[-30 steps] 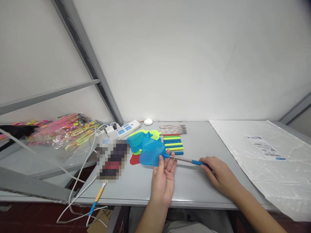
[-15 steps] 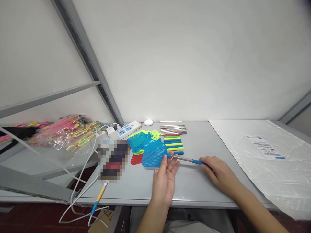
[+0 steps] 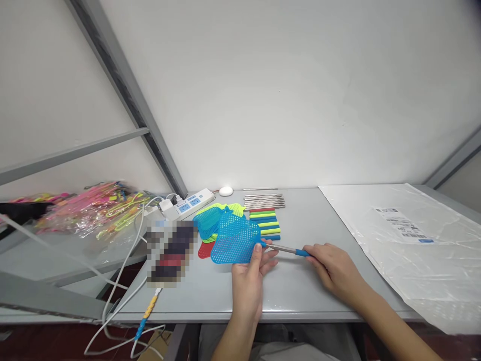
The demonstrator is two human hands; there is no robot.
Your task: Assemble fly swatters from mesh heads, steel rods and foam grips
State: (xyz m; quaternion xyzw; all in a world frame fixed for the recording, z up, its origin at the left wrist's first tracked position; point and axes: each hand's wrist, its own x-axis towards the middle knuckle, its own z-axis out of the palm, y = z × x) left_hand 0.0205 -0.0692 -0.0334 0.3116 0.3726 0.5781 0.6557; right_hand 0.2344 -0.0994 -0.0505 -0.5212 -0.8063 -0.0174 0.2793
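A blue fly swatter (image 3: pixel 236 240) with a perforated head, metal rod and blue handle is held between my two hands above the table. My left hand (image 3: pixel 250 278) pinches its neck with the thumb on top, the other fingers loosely spread underneath. Wrapped round the blue handle at the right end is my right hand (image 3: pixel 334 265). Behind the swatter lie more swatter heads: teal-blue (image 3: pixel 209 221), yellow-green (image 3: pixel 236 208) and a partly hidden red one (image 3: pixel 205 249). Just beyond my left hand sit several coloured tube handles (image 3: pixel 265 219), and behind them several thin metal rods (image 3: pixel 265 200).
On the left, a white power strip (image 3: pixel 195 203) and a pixelated object (image 3: pixel 173 253) sit beside loose white cables (image 3: pixel 121 281). Plastic-bagged colourful items (image 3: pixel 101 205) lie farther left. A large white plastic package (image 3: pixel 406 240) covers the table's right side. A small white dome (image 3: pixel 226 191) stands by the wall.
The swatter head has tilted, its lower edge nearer to me, while both hands keep their hold. The whole view has shifted slightly.
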